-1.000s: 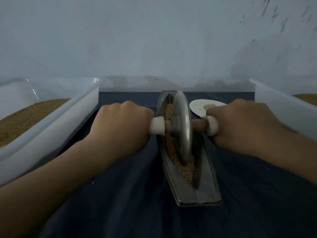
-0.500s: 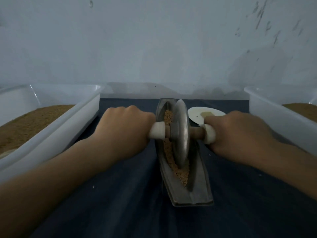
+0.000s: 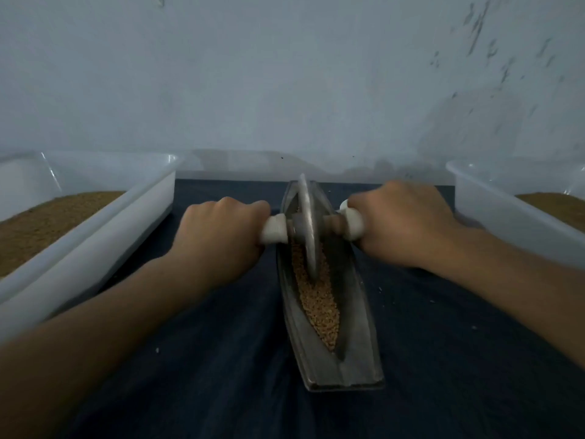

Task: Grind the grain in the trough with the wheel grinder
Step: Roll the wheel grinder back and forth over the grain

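A long, boat-shaped metal trough (image 3: 361,353) lies lengthwise on a dark blue cloth, holding brown grain (image 3: 318,302) along its groove. The metal wheel grinder (image 3: 308,229) stands upright in the far half of the trough, its lower edge down in the grain. My left hand (image 3: 218,236) grips the wheel's left handle, whose pale end cap (image 3: 273,232) shows beside my fingers. My right hand (image 3: 402,223) grips the right handle behind its pale cap (image 3: 353,224). Both fists are curled round the axle ends.
A white plastic tub (image 3: 104,223) with brown grain (image 3: 47,220) stands at the left. Another white tub (image 3: 493,213) with grain stands at the right. A pale wall (image 3: 285,90) rises just behind. A few loose grains lie on the cloth (image 3: 221,359).
Both hands have rolled the wheel away from me, toward the trough's far end. More grain now lies uncovered in the near half. The white disc behind my right hand is hidden.
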Demonstrator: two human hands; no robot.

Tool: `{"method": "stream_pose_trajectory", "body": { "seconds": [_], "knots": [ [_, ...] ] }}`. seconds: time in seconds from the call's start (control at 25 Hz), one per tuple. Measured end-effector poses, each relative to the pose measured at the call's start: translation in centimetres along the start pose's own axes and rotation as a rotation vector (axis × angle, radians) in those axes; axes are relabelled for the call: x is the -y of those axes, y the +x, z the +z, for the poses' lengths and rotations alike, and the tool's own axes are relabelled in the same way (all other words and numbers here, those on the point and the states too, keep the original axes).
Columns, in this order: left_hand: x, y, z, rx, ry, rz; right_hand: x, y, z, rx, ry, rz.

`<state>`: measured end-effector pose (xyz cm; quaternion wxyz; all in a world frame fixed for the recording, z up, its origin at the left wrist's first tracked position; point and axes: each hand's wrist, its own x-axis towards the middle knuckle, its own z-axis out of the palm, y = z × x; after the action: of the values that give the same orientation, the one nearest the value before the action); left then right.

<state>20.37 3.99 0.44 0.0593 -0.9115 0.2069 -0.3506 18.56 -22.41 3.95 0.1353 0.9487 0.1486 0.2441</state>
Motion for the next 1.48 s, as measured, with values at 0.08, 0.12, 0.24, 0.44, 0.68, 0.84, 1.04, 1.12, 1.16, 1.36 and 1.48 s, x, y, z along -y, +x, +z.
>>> {"method": "stream_pose_trajectory", "body": {
  "seconds": [0.08,0.12,0.24,0.44,0.68,0.84,1.04,1.12,1.16,1.36,1.48],
  "knots": [
    [0.4,-1.6,-1.5,-0.023,0.012,0.127,-0.3,-2.8,-0.2,-0.092,-0.015,-0.049],
    [0.5,-1.9,-1.9,-0.015,0.002,0.137,-0.4,-3.2,-0.2,-0.158,-0.033,-0.054],
    [-0.6,-0.8,-1.1,0.065,0.052,-0.017,-0.1,-1.4,0.8,-0.205,-0.019,-0.031],
    [-2.2,4.3,-1.5,0.095,0.202,-0.076,0.5,1.1,2.7,-0.063,0.160,0.242],
    [0.9,-1.1,-3.0,0.077,0.014,0.156,-0.4,-4.8,0.5,-0.343,0.025,-0.046],
    [-0.3,1.3,-0.8,0.146,0.038,-0.073,0.7,-0.9,1.3,-0.211,-0.016,0.076],
    [-0.5,3.1,-1.3,0.214,0.052,-0.062,0.3,0.5,0.8,-0.014,0.085,0.162],
    [0.7,0.8,-2.5,0.175,-0.005,0.076,-0.2,-2.6,0.4,-0.140,0.015,0.051],
    [1.0,-0.4,-2.9,0.121,-0.010,0.141,-0.1,-4.1,0.0,-0.216,0.005,0.030],
    [-0.4,1.5,-2.2,0.115,0.138,0.018,0.4,-2.5,1.2,-0.160,0.079,0.146],
    [-1.4,3.9,-1.6,0.144,0.175,-0.066,0.8,0.3,1.6,0.015,0.135,0.273]
  ]
}}
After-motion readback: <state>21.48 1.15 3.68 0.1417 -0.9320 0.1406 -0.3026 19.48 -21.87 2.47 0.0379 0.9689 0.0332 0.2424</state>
